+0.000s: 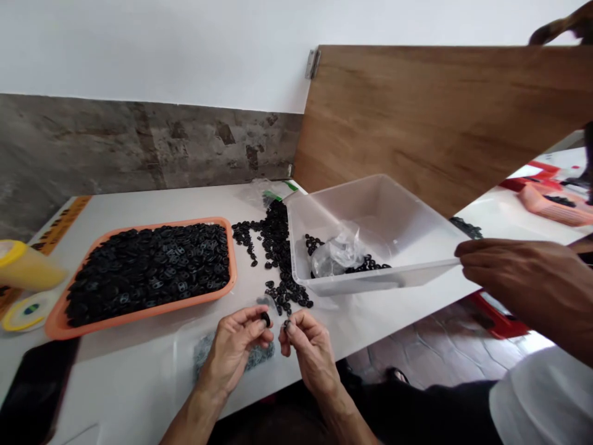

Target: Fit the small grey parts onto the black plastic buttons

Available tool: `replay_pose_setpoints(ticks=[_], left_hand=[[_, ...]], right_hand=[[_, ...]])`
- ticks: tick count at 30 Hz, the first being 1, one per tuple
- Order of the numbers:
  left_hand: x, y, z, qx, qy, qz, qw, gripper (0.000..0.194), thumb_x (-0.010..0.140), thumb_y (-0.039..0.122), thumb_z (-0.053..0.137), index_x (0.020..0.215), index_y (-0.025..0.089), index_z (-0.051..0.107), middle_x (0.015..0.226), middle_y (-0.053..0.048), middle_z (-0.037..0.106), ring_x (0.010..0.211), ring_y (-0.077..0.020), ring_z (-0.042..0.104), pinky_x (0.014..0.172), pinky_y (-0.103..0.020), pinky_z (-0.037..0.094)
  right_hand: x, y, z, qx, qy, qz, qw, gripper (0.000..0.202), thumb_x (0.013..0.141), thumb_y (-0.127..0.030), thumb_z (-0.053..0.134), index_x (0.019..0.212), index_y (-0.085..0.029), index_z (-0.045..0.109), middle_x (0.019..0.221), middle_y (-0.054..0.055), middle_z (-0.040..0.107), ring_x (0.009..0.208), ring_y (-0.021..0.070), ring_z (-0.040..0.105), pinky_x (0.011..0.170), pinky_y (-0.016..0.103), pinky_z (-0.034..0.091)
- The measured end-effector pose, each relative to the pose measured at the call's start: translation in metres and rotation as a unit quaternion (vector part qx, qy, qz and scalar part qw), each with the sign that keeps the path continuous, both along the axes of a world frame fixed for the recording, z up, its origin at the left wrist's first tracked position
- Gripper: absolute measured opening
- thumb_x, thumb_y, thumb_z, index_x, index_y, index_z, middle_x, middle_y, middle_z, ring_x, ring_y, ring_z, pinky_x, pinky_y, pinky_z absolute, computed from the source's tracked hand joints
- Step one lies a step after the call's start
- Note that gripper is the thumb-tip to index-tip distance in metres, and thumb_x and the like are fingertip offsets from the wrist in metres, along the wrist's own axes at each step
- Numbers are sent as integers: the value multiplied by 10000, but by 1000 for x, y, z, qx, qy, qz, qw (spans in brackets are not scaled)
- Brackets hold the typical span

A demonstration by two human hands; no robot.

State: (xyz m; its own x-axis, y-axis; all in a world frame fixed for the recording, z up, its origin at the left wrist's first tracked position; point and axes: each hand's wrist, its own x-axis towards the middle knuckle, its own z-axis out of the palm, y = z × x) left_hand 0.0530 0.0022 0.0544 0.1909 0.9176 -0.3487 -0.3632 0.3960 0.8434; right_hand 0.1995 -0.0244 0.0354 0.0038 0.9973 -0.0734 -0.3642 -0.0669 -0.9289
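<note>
My left hand [231, 346] pinches a small black ring-like piece [265, 319] between thumb and fingertips. Close beside it, my right hand [310, 352] is closed on another small dark piece [286, 324]. Both hands are over the front edge of the white table [139, 377], palms turned inward. Beneath my left hand, partly hidden, lies a clear container [183, 352] with small grey metal pieces [262, 356]. Just beyond my hands is a loose pile of black pieces [278, 241]. An orange basket [233, 266] full of flat black pieces stands at the left.
Another person's hand [514, 272] holds a translucent bin [417, 216] with black pieces and a plastic bag [340, 253]. A phone [39, 386], a yellow-capped container [28, 266] and a tape roll [30, 312] are left. A wooden panel [403, 117] stands behind.
</note>
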Motion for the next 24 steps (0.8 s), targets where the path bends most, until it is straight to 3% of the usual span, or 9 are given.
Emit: replay_pose_setpoints(ticks=[5,9,14,20,24], left_hand=[[-25,-34,0,-8,11,56,998,315,645,286,774,904,120,709,534,-25,676,481,-130,604,516,-233,477],[-38,-51,-5,8,35,73,997,285,672,293,766,913,145,731,549,-34,698,521,-138,636,586,-244,527],[-50,-62,-8,17,66,104,992,296,627,232,797,916,192,747,653,-33,736,569,-155,684,585,-227,562],[-46,-71,1,30,105,186,976,274,590,230,808,858,212,759,650,-2,725,547,-141,684,563,-189,563],[-50,-71,-6,35,101,167,980,287,601,254,808,882,212,764,610,-12,717,548,-136,674,576,-193,558]], right_hand=[[-20,-3,9,-14,-15,71,997,293,831,-395,638,727,-145,528,634,14,607,498,89,527,508,212,399],[-30,-4,18,-23,-37,119,992,319,826,-412,638,720,-133,527,622,13,598,494,77,517,511,197,395],[-38,-8,23,-33,-40,147,988,319,823,-416,637,720,-140,515,626,11,593,491,74,517,510,195,401],[-44,-14,25,-45,-62,159,984,323,828,-421,624,710,-137,523,613,18,593,496,79,515,513,197,403],[-46,-15,25,-48,-64,160,984,323,825,-422,628,712,-139,523,618,15,590,498,80,517,512,197,405]])
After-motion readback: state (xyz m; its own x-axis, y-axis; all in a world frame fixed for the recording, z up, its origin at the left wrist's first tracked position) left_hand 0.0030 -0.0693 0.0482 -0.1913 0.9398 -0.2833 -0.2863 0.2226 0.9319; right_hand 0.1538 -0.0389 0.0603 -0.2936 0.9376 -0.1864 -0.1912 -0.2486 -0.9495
